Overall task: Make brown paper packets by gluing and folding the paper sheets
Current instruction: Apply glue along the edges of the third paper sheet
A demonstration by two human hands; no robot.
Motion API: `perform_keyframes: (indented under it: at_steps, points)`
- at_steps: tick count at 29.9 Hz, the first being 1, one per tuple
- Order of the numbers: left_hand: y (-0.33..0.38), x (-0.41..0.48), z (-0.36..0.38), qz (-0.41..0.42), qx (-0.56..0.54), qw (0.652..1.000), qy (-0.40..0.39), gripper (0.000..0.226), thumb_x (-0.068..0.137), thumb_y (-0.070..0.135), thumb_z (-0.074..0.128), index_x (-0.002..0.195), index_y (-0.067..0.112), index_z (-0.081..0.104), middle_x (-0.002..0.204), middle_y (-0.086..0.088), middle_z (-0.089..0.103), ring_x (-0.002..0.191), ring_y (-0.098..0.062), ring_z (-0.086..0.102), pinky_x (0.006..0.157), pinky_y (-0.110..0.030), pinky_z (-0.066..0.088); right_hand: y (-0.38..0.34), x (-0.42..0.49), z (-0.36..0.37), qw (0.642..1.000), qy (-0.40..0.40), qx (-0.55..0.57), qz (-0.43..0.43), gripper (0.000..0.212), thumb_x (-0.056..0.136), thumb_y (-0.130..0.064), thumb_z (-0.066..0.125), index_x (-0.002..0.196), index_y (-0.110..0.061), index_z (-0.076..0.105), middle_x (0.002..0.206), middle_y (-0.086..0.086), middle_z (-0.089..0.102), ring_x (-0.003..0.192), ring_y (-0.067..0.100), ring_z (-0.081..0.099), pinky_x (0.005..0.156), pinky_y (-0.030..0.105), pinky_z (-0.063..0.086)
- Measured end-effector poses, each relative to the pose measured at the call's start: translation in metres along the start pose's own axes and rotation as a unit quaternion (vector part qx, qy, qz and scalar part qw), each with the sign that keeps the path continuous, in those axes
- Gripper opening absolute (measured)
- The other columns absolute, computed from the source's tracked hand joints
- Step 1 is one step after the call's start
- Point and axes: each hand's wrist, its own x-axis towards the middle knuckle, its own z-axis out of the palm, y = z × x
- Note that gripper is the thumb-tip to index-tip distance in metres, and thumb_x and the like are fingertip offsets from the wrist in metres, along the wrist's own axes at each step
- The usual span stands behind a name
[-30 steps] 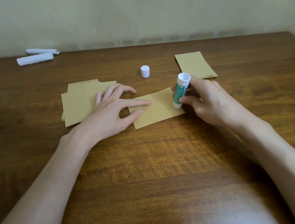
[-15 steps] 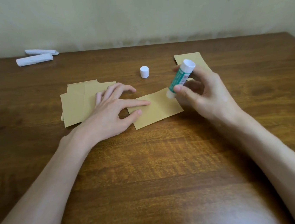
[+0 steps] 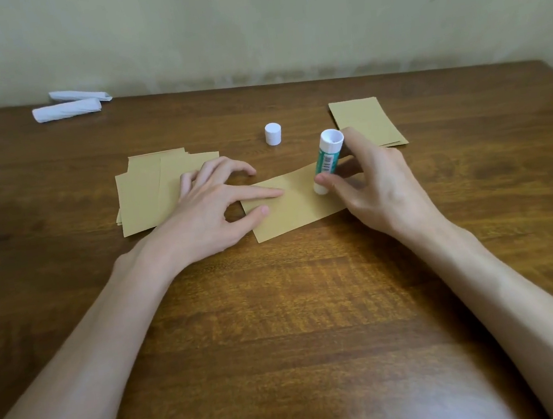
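L hand point(image 3: 207, 217) spread, index + thumb tips pressing flat brown paper sheet point(image 3: 297, 203) at table center. R hand point(image 3: 374, 184) pinches green/white glue stick point(image 3: 326, 160), tip down on sheet's right part. White round cap point(image 3: 273, 134) stands just beyond. Loose brown sheet pile point(image 3: 149, 196) at left, neat brown stack point(image 3: 367, 123) far right, on wooden table point(image 3: 280, 312).

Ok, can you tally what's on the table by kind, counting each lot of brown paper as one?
Brown paper lots: 3 (left pile, middle sheet, far-right pile)
Glue stick: 1
Loose cap: 1
White paper rolls: 2
Total: 7
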Motion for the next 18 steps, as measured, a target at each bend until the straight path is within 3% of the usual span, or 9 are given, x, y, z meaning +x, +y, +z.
perform_keyframes:
  at_steps: [3,8,10,13,18]
  points:
    - [0.0,0.0,0.0,0.0,-0.002,1.0,-0.002,0.034,0.099,0.058,0.049,0.132,0.065,0.056,0.145,0.02,0.04,0.145,-0.005,0.021,0.111,-0.038,0.017,0.002,0.001,-0.002,1.0,0.006,-0.006,0.01,0.03,0.098,-0.033,0.075,0.117,-0.019,0.055,0.114,-0.006,0.072,0.101,0.014,0.071,0.074,0.018,0.048]
    - [0.0,-0.001,0.0,0.0,-0.004,1.0,-0.001,0.035,0.099,0.058,0.049,0.132,0.064,0.057,0.144,0.02,0.04,0.144,-0.005,0.021,0.113,-0.04,0.018,0.007,0.0,-0.002,1.0,0.013,0.011,0.02,0.029,0.099,-0.032,0.073,0.12,-0.02,0.056,0.117,-0.004,0.072,0.1,0.01,0.068,0.07,0.007,0.048]
    - [0.0,0.0,0.0,0.0,-0.003,1.0,-0.001,0.034,0.099,0.058,0.049,0.132,0.064,0.057,0.145,0.02,0.04,0.145,-0.005,0.021,0.113,-0.041,0.018,0.007,-0.001,-0.006,0.998,0.033,0.04,0.029,0.03,0.1,-0.032,0.072,0.123,-0.019,0.057,0.119,-0.006,0.07,0.1,0.006,0.065,0.078,0.017,0.054]
    - [0.0,0.0,0.0,0.001,-0.001,1.0,-0.001,0.035,0.099,0.059,0.048,0.132,0.064,0.057,0.145,0.02,0.041,0.145,-0.005,0.02,0.113,-0.041,0.019,0.007,-0.003,-0.014,0.992,0.063,0.107,0.014,0.031,0.102,-0.03,0.07,0.127,-0.017,0.056,0.123,-0.006,0.068,0.112,0.008,0.067,0.092,0.043,0.059]
    - [0.001,-0.001,-0.001,0.0,-0.002,1.0,0.001,0.034,0.1,0.056,0.05,0.132,0.065,0.056,0.144,0.02,0.04,0.144,-0.005,0.021,0.112,-0.04,0.018,0.007,-0.007,-0.007,0.99,-0.001,0.141,-0.016,0.027,0.099,-0.028,0.074,0.121,-0.017,0.061,0.115,-0.008,0.071,0.106,0.011,0.072,0.091,0.047,0.06]
